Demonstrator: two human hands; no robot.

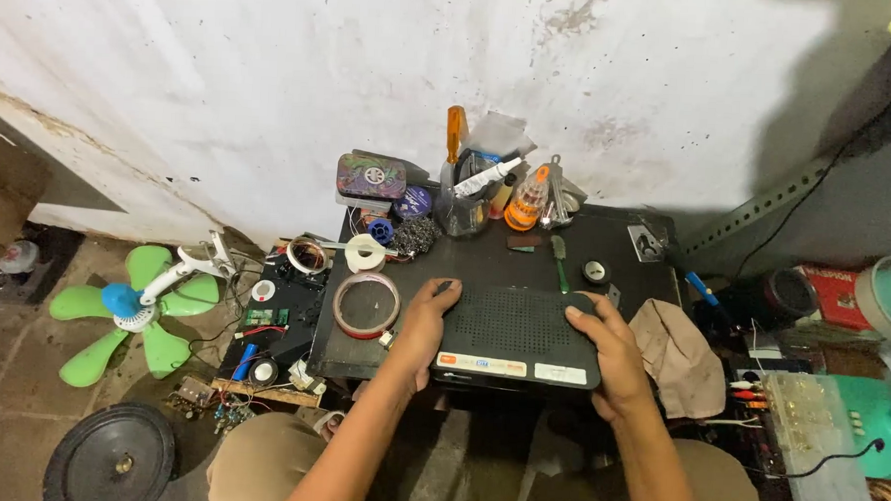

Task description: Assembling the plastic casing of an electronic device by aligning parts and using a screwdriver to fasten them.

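From the head camera, the left hand (pixel 424 325) and right hand (pixel 613 350) grip opposite sides of a flat black plastic box with a vented top (pixel 518 336), resting at the near edge of the dark worktable (pixel 606 243). Its casing looks closed and no tool is in hand, so any opening work seems not yet begun; the screwdrivers stand in the clear holder (pixel 465 196) at the back.

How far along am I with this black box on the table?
Early on. Done: the black box sits on the table, tools laid out behind. In hand: left hand and right hand grip its sides. Left: its vented cover looks closed; the orange-handled screwdriver is untouched.
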